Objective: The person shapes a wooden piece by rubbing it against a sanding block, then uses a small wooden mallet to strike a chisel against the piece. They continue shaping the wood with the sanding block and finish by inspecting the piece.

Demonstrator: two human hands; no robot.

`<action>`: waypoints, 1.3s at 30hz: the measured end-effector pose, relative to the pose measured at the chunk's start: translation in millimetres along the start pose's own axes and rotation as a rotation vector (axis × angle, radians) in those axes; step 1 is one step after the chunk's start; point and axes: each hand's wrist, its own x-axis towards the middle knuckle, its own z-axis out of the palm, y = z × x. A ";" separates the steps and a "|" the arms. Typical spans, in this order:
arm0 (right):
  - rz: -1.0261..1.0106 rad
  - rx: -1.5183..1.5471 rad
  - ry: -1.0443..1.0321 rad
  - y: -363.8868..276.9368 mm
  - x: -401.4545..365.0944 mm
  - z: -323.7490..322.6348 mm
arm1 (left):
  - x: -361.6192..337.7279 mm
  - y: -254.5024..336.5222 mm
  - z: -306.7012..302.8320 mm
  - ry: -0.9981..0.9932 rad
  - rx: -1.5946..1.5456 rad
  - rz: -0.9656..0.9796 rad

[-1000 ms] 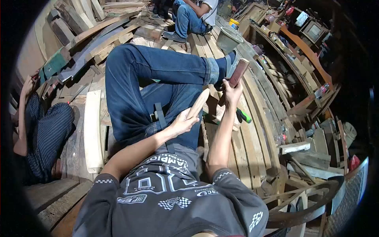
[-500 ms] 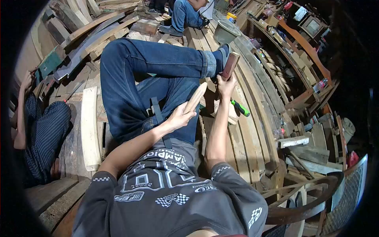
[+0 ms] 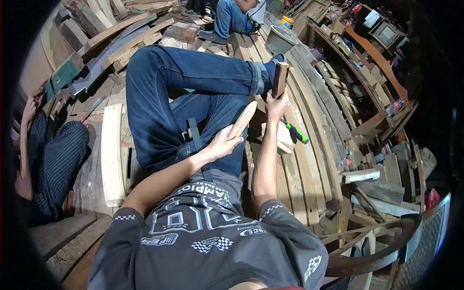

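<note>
My left hand (image 3: 224, 143) is closed around the lower end of a pale wooden piece (image 3: 243, 119) with a rounded, tapering tip, held above my lap. Further right, beside my shoe, my right hand (image 3: 278, 105) grips a brown rectangular wooden block (image 3: 280, 79) that stands upright from the fist. The two pieces are apart. Near my right forearm lies a tool with a green and black handle (image 3: 297, 133); its working end is hard to make out. Under it sits a pale chunk of wood (image 3: 280, 137), partly hidden by the forearm.
Long planks (image 3: 309, 159) run along my right side. A curved pale board (image 3: 112, 154) lies to my left, near a person in striped trousers (image 3: 60, 164). Another person in jeans (image 3: 231, 21) sits ahead, near a grey tub (image 3: 282, 39). A curved wooden frame (image 3: 386, 256) stands at lower right.
The brown block has turned slightly in my right hand and stands more upright. My left hand keeps its hold on the pale piece. The whole view has shifted a little.
</note>
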 end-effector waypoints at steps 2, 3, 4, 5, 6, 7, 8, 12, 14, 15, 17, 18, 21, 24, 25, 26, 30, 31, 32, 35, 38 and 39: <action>-0.014 -0.015 0.028 -0.4 -0.9 0.4 | -1.1 0.9 1.2 0.004 -0.003 -0.006; -0.033 -0.027 0.040 0.7 -1.0 1.4 | -2.1 2.9 1.8 0.004 -0.007 -0.007; -0.051 -0.037 0.050 1.5 -0.9 2.8 | -2.8 4.1 1.7 0.007 -0.012 -0.008; 0.005 0.000 0.006 3.2 -2.6 0.4 | -0.5 2.5 0.7 0.007 0.000 -0.021; 0.089 -0.040 -0.033 12.5 -3.1 4.3 | 0.2 -0.2 0.8 0.031 0.015 -0.033; 0.039 0.014 0.014 16.9 -2.2 5.2 | -0.4 0.0 1.7 0.041 0.029 -0.021; -0.010 0.070 0.063 20.7 -2.5 6.8 | -0.4 1.1 1.7 0.051 0.046 -0.008; 0.100 0.059 0.003 13.8 -0.8 1.1 | 1.0 -4.5 0.4 0.051 0.029 0.015; 0.137 0.054 -0.037 9.8 3.4 -2.9 | 0.5 -1.9 0.6 0.056 0.041 -0.007; 0.131 0.082 -0.042 9.6 5.6 -2.3 | -1.5 -0.3 1.3 0.064 0.034 -0.008; 0.076 0.047 -0.029 9.7 9.3 -0.6 | 0.9 -2.4 0.7 0.060 0.041 -0.006; 0.036 0.083 -0.022 6.4 10.9 -0.7 | -2.7 2.6 1.4 0.048 0.046 -0.002; 0.071 0.033 -0.071 24.2 14.1 11.9 | -2.3 2.9 2.8 0.070 0.067 -0.005; -0.013 0.020 -0.074 35.1 16.8 20.6 | 0.4 -0.2 1.2 0.065 0.103 0.006; -0.020 -0.066 -0.098 35.9 17.8 17.6 | 3.3 -5.2 -0.6 0.091 0.147 0.007; -0.029 -0.143 -0.120 27.3 19.4 14.4 | 6.1 -10.0 -2.1 0.117 0.192 0.007; -0.057 -0.034 -0.226 25.7 22.6 12.3 | 3.7 -5.1 -3.3 0.118 0.300 0.042; -0.081 -0.082 -0.208 26.8 21.0 14.4 | 10.1 -19.1 -2.7 0.177 0.337 0.149; -0.108 -0.136 -0.184 24.7 23.0 12.1 | 4.5 -5.7 -2.6 0.126 0.305 0.079; -0.125 -0.146 -0.186 36.4 21.3 15.1 | 9.1 -16.6 -2.5 0.158 0.336 0.181; -0.100 -0.185 -0.159 47.2 20.0 21.3 | 4.9 -5.2 -1.7 0.105 0.264 0.000; -0.066 -0.163 -0.158 45.7 20.0 20.8 | 4.1 -4.9 -0.7 0.130 0.297 0.094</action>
